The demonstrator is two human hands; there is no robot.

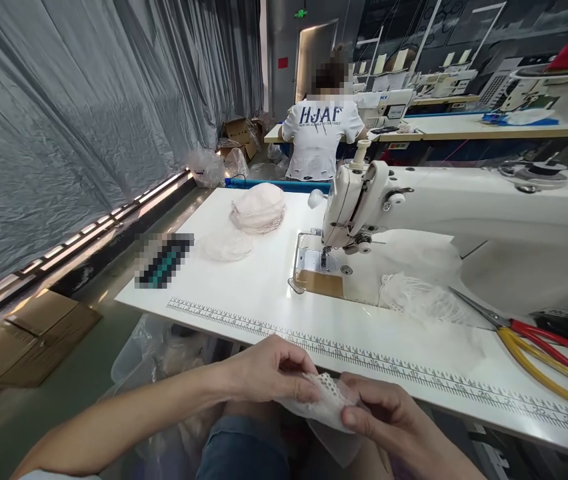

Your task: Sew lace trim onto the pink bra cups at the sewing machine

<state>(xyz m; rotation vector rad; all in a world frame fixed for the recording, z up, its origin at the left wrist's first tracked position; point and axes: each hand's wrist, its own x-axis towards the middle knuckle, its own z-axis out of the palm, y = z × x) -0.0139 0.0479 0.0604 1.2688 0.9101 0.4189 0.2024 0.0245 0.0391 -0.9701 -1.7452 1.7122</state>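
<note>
Both hands hold a piece of sheer white fabric with lace edging just in front of the table's near edge. My left hand pinches its left end between thumb and fingers. My right hand grips the other end, thumb in front and fingers behind. The fabric's lower part hangs above my lap. Beyond the hands stands a white sewing machine, its needle area bare of cloth. White lace lies on the table right of the needle plate.
Scissors with red and yellow handles lie at the right. On the white table, with its printed ruler, sit a stack of pale fabric pieces and a thinner pile. A cardboard box is on the floor. A person sits ahead.
</note>
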